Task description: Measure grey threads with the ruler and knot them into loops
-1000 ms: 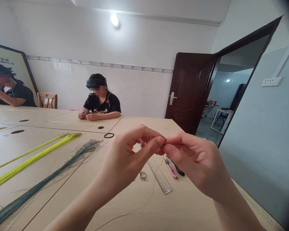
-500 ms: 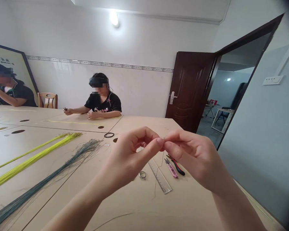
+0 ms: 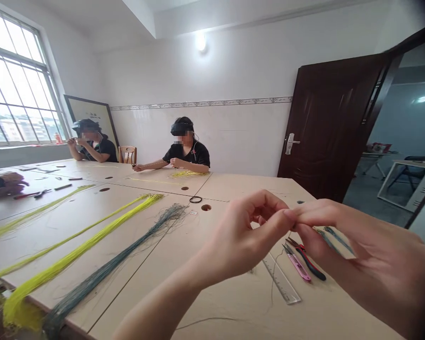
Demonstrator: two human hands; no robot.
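Grey thread (image 3: 276, 259) dangles over a clear ruler (image 3: 285, 287) on the bench (image 3: 212, 297), upper bit pinched between the fingers (image 3: 279, 223) of left hand (image 3: 246, 236) and right hand (image 3: 371, 259), tips basically touching. Pink snips (image 3: 298, 267) sit nearby.

Left hand (image 3: 244, 241) and right hand (image 3: 368, 269) raised over table (image 3: 230, 302), fingers (image 3: 289, 216) pinched tip to tip, skinny dark strand (image 3: 274, 271) dangling from there. Clear ruler (image 3: 283, 282), pink snips (image 3: 299, 267), red-and-black pliers (image 3: 309, 261) nearby. Fat yellow bundle (image 3: 95, 241) plus blue-grey bundle (image 3: 127, 259) off left. Person in black tee (image 3: 189, 153) seated across.
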